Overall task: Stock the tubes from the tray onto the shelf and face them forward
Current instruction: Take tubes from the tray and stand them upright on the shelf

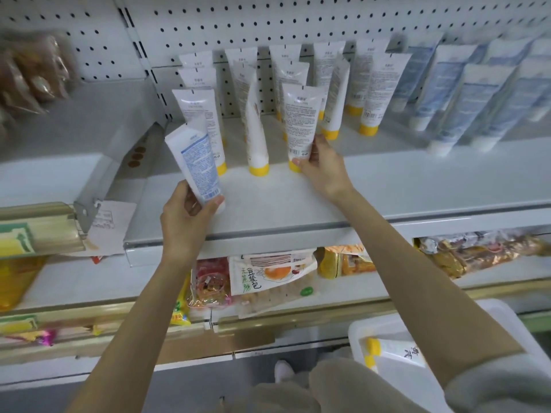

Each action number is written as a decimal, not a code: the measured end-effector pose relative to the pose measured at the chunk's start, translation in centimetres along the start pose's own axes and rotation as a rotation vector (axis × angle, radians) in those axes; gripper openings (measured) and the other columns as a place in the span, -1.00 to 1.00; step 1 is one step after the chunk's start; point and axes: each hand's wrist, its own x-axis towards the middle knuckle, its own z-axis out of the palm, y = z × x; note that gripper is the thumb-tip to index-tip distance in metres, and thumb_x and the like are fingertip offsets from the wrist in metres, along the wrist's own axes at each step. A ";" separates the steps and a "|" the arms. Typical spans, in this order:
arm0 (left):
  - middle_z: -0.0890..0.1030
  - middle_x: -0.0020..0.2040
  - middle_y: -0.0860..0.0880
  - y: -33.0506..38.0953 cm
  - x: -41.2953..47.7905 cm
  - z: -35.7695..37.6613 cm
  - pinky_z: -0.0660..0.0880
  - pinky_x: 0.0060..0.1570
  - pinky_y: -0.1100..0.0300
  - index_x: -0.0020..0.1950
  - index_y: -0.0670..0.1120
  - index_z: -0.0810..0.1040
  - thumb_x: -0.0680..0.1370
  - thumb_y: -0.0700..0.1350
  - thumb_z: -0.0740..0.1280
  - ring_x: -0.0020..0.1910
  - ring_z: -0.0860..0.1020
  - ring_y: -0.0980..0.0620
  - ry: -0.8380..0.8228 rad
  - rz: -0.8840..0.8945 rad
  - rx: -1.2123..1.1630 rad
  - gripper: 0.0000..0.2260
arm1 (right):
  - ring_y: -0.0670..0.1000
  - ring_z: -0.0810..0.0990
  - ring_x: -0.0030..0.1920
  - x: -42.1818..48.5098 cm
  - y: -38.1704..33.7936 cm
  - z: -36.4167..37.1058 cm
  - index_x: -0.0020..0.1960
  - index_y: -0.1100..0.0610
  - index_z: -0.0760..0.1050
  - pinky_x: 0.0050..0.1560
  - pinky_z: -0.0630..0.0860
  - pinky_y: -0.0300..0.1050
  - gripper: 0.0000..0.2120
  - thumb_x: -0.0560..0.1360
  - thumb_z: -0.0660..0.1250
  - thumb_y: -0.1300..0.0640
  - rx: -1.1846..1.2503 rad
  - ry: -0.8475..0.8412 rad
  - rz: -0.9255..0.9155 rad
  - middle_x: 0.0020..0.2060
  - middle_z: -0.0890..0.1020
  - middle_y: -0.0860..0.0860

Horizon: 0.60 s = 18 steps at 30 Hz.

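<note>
My left hand (186,216) grips a white tube with blue print (193,163), tilted left above the front of the white shelf (298,204). My right hand (323,168) pinches the bottom of a yellow-capped white tube (299,120) that stands cap-down on the shelf with its printed back toward me. Beside it a second yellow-capped tube (257,144) stands edge-on, and a third (199,114) stands at the left. Several more yellow-capped tubes stand in rows behind. The white tray (387,323) sits at the lower right with a yellow-capped tube (393,351) lying in it.
Blue-and-white tubes (465,93) lean in rows on the right of the shelf. A pegboard back wall (268,22) rises behind. Snack packets (268,275) fill the lower shelf. Brown packaged goods (32,70) sit on the upper left.
</note>
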 end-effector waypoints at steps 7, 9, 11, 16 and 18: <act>0.63 -0.02 0.11 0.8 -1.2 -0.7 0.53 0.12 0.14 0.10 -0.05 0.55 0.43 -0.22 0.47 -0.04 0.59 0.21 -0.011 -0.060 0.041 -0.73 | -0.07 0.54 0.01 -6.3 -1.9 -2.0 0.31 0.15 0.39 -0.03 0.44 -0.44 -0.59 0.51 0.38 0.15 0.212 0.181 0.080 0.10 0.52 0.01; 0.63 -0.07 0.17 1.8 -2.8 -0.4 0.53 0.05 0.25 0.06 -0.04 0.56 0.42 -0.21 0.48 -0.11 0.58 0.32 0.001 -0.062 -0.009 -0.75 | -0.13 0.58 -0.05 -9.7 -3.0 -2.6 0.20 0.13 0.49 0.03 0.47 -0.32 -0.71 0.50 0.39 0.20 0.298 0.125 0.045 -0.01 0.61 -0.01; 0.64 -0.08 0.19 2.7 -4.7 0.1 0.52 0.00 0.35 0.04 -0.07 0.58 0.43 -0.23 0.47 -0.10 0.59 0.33 -0.074 -0.060 -0.093 -0.78 | -0.15 0.60 -0.02 -12.8 -4.1 -3.0 0.15 0.15 0.54 0.06 0.49 -0.27 -0.77 0.49 0.38 0.23 0.370 0.017 0.017 -0.03 0.64 0.02; 0.68 -0.05 0.09 4.4 -9.9 2.4 0.50 -0.11 0.38 0.06 -0.11 0.60 0.42 -0.30 0.45 -0.07 0.62 0.23 -0.331 -0.048 -0.202 -0.75 | -0.04 0.59 0.15 -18.2 -5.5 -3.1 0.21 0.10 0.53 0.21 0.51 -0.09 -0.71 0.49 0.39 0.14 0.399 -0.109 0.089 0.10 0.64 0.06; 0.67 -0.07 0.10 5.3 -11.9 3.0 0.51 -0.17 0.39 0.08 -0.11 0.60 0.41 -0.33 0.45 -0.11 0.63 0.25 -0.400 -0.064 -0.241 -0.72 | -0.01 0.61 0.13 -19.7 -5.4 -3.8 0.13 0.04 0.58 0.19 0.53 -0.05 -0.74 0.44 0.40 0.08 0.425 -0.104 0.108 0.09 0.65 0.04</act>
